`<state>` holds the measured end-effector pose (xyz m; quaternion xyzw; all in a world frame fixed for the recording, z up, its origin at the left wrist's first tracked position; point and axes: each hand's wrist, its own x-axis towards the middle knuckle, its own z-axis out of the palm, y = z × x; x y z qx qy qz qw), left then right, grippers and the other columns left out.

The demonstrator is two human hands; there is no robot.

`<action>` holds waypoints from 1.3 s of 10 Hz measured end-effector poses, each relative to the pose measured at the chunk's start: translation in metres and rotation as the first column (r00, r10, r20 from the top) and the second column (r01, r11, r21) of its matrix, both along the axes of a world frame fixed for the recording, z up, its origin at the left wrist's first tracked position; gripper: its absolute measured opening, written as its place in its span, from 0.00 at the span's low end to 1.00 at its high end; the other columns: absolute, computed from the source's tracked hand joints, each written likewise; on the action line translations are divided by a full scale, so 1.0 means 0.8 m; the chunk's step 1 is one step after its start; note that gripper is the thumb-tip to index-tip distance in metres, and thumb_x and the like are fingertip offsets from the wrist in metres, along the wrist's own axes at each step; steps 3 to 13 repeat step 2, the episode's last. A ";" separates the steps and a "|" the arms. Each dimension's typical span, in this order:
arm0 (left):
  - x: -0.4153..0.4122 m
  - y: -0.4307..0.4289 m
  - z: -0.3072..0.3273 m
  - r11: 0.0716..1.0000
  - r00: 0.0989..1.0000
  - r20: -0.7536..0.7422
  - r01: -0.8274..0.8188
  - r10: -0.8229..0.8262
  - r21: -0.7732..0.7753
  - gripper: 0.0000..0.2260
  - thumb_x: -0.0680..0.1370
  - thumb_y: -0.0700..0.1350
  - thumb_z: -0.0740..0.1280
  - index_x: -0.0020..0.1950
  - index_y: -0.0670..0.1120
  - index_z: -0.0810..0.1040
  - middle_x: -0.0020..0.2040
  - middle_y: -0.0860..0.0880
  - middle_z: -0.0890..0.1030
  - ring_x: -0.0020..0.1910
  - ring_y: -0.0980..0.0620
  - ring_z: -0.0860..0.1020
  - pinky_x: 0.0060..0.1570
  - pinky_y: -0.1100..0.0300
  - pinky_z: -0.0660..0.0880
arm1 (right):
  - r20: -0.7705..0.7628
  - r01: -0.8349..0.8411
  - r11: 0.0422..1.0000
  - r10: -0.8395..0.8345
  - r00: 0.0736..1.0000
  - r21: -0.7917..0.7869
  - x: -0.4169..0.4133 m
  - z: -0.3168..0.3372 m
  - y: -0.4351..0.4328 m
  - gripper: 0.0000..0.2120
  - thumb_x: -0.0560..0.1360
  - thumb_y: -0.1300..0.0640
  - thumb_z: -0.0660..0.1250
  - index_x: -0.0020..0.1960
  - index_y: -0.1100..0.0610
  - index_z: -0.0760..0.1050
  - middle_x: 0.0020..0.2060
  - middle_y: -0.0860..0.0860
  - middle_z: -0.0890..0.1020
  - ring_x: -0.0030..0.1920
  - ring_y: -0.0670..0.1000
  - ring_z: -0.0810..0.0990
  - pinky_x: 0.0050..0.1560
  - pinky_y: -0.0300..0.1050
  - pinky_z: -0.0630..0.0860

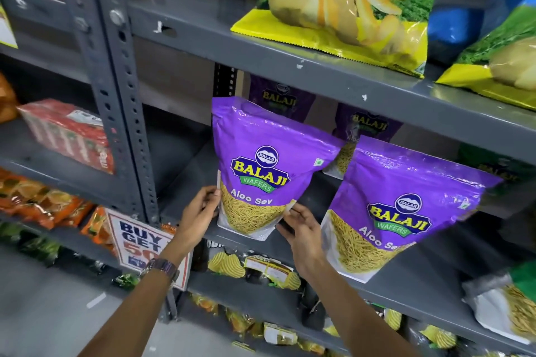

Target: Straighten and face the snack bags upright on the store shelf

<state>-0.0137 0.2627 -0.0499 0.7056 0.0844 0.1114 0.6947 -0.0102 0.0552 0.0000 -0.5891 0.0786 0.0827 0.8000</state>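
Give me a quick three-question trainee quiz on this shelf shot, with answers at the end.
1. True or false: both hands touch the left purple bag.
2. Which side edge does the left hand hold?
3. Bags on the shelf above show: A) potato chips B) noodles C) peanuts?

Key
1. True; the right hand is at its lower right corner.
2. Its left edge, low down.
3. A, see the yellow bag.

four purple Aloo Sev bags [262,165], two hands [200,211]
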 end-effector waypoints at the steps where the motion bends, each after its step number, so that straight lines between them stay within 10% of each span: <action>1: -0.006 -0.002 0.010 1.000 1.000 -0.016 -0.014 0.014 0.011 0.15 0.71 0.61 0.60 0.52 0.56 0.75 0.52 0.55 0.80 0.57 0.50 0.78 0.56 0.53 0.76 | -0.014 0.008 1.000 -0.008 1.000 -0.020 0.002 0.004 0.000 0.08 0.77 0.67 0.62 0.49 0.56 0.76 0.46 0.54 0.80 0.50 0.51 0.78 0.59 0.51 0.76; 2: -0.019 -0.017 0.013 0.982 0.979 0.087 -0.187 0.186 0.010 0.18 0.74 0.58 0.59 0.62 0.55 0.72 0.61 0.52 0.77 0.62 0.53 0.75 0.63 0.52 0.72 | 0.030 0.092 0.994 -0.090 0.995 -0.059 -0.007 0.003 0.003 0.10 0.77 0.68 0.60 0.52 0.56 0.75 0.50 0.53 0.80 0.52 0.50 0.77 0.50 0.38 0.77; 13: -0.019 -0.017 0.013 0.982 0.979 0.087 -0.187 0.186 0.010 0.18 0.74 0.58 0.59 0.62 0.55 0.72 0.61 0.52 0.77 0.62 0.53 0.75 0.63 0.52 0.72 | 0.030 0.092 0.994 -0.090 0.995 -0.059 -0.007 0.003 0.003 0.10 0.77 0.68 0.60 0.52 0.56 0.75 0.50 0.53 0.80 0.52 0.50 0.77 0.50 0.38 0.77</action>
